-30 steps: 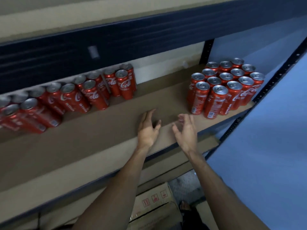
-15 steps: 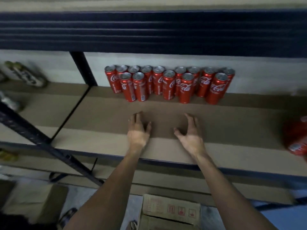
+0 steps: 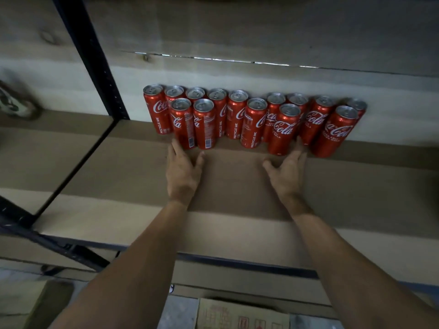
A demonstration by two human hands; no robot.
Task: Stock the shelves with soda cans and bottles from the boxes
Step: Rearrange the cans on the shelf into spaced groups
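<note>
left hand: flat, fingers straight, nothing held
right hand: likewise
cans: two rows set at 12 o'clock, at fingertips
shelf: partly stocked, judged; more room in front
box: seen at 6 o'clock

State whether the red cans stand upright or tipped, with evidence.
Upright: the red cans show silver tops uppermost, bases resting on the shelf.

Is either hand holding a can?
No, the left hand and right hand lie open on the shelf, gripping no Coca-Cola cans.
</note>
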